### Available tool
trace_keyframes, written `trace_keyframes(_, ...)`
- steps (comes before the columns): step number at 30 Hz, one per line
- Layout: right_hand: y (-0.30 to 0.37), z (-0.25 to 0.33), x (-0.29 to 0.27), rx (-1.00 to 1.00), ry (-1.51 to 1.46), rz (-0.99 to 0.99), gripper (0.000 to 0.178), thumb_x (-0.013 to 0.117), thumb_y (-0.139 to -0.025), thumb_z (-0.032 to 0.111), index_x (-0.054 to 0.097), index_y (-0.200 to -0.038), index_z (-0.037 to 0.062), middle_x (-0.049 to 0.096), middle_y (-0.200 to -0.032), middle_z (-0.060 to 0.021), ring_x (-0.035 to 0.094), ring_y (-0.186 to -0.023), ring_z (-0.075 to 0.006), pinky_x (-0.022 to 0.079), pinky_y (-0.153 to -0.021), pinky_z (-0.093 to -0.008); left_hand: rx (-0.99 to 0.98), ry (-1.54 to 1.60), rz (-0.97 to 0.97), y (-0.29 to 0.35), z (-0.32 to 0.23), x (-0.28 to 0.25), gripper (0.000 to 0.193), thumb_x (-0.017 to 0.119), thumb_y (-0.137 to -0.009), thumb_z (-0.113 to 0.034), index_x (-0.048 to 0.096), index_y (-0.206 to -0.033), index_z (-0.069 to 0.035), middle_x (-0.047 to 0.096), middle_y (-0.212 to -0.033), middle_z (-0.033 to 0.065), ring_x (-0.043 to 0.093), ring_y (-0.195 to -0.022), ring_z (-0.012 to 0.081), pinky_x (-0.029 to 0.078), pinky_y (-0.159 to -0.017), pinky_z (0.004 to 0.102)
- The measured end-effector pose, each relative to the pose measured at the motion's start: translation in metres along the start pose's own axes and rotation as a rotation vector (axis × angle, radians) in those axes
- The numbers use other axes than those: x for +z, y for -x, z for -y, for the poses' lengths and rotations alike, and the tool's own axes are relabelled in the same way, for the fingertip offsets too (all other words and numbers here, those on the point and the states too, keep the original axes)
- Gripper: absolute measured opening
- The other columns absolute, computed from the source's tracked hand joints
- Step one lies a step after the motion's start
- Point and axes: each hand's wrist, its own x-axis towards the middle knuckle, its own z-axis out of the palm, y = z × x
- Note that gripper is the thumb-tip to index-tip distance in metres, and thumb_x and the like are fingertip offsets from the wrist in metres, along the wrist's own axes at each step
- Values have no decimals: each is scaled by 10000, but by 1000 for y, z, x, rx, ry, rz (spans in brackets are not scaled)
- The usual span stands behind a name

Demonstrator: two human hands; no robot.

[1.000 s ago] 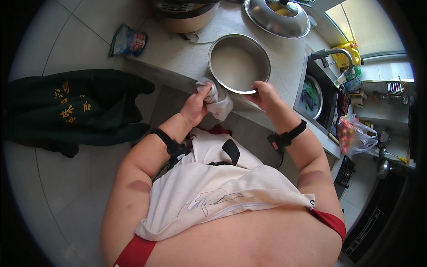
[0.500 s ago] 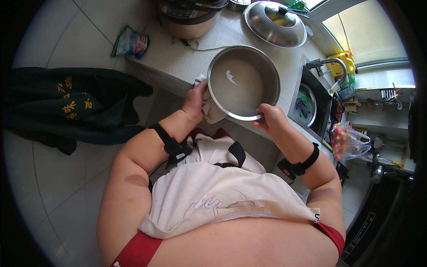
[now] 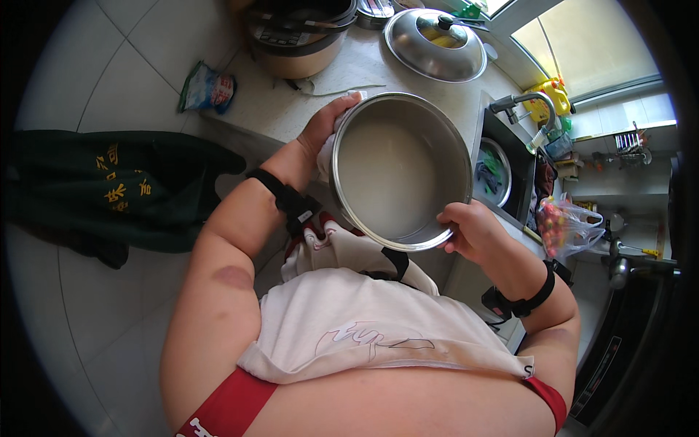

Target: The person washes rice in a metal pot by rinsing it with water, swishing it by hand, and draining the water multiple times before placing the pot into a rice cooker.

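Note:
A round metal inner pot [image 3: 389, 242] is held up in front of me, its opening facing up toward me. Cloudy, pale liquid [image 3: 389, 171] lies inside it. My right hand [image 3: 473, 227] grips the near right of the rim, thumb over the edge and fingers mostly hidden outside. Against the pot's outer left side, my left hand [image 3: 325, 130] is closed on a whitish cloth [image 3: 325, 156]; the pot hides part of its fingers. Some of that cloth shows beside the fingertips, the rest under the palm.
A rice cooker [image 3: 295, 44] and a domed steel lid [image 3: 435, 47] stand on the counter [image 3: 273, 113]. To the right is a dark sink [image 3: 518, 193] with a faucet [image 3: 535, 102] and a basin [image 3: 495, 171]. A bag of round fruit [image 3: 557, 226] sits beyond. Left, a dark green garment [image 3: 131, 193] hangs.
The pot has come closer to me and looks larger. My left hand has slid with the cloth toward the far side of the pot; my right hand stays on the rim.

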Motion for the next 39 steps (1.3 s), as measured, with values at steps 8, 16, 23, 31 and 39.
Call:
trace_keyframes(8,19,-14,1,-87,-176,17,200,521,-811,15,596,-960,-95,644,-752,-146,621,-483,-216,499,-380,-285,-232,405,185,-4,60,32,406,494,-963,-365,643,-1127,-25,695,-1025,130,669,-961,249,542,-881,376)
trace_keyframes(16,27,-19,14,-156,-328,-23,190,504,-815,24,598,-931,-93,652,-746,-156,617,-476,-224,511,-421,-290,-368,439,266,-2,87,51,435,439,-963,-385,620,-1166,-45,675,-1083,122,648,-1005,254,514,-918,384)
trace_keyframes(23,6,-17,20,-186,-440,-113,178,494,-829,42,589,-902,-90,646,-731,-149,617,-492,-232,521,-464,-303,-394,438,255,-8,101,45,464,390,-964,-402,600,-1200,-63,659,-1134,116,629,-1043,258,490,-951,392)
trace_keyframes(31,-28,-25,14,-246,-455,-143,236,475,-845,56,566,-972,-120,648,-912,-182,683,-749,-281,597,-576,-369,-362,450,141,26,89,41,499,335,-964,-422,577,-1239,-83,639,-1193,108,608,-1087,263,462,-988,400)
trace_keyframes(39,-47,-28,4,-307,-442,-232,240,467,-856,69,565,-962,-123,651,-892,-191,671,-712,-271,597,-564,-352,-153,278,-312,34,77,57,507,307,-983,-439,576,-1239,-93,639,-1197,105,586,-1122,269,426,-1031,414)
